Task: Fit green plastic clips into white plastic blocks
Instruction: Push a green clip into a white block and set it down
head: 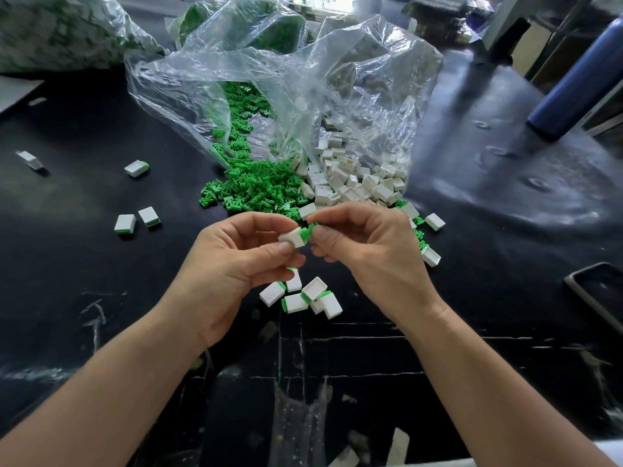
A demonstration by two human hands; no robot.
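Note:
My left hand pinches a white plastic block between thumb and fingers above the black table. My right hand pinches a green clip whose end sits at the block's open side. Behind the hands lies a heap of loose green clips and, to its right, a heap of white blocks, both spilling from a clear plastic bag. Several blocks with green clips in them lie just below my hands.
More fitted blocks lie at the left and further back. A blue bottle stands at the right, a phone at the right edge. Another bag of green parts sits at the back left.

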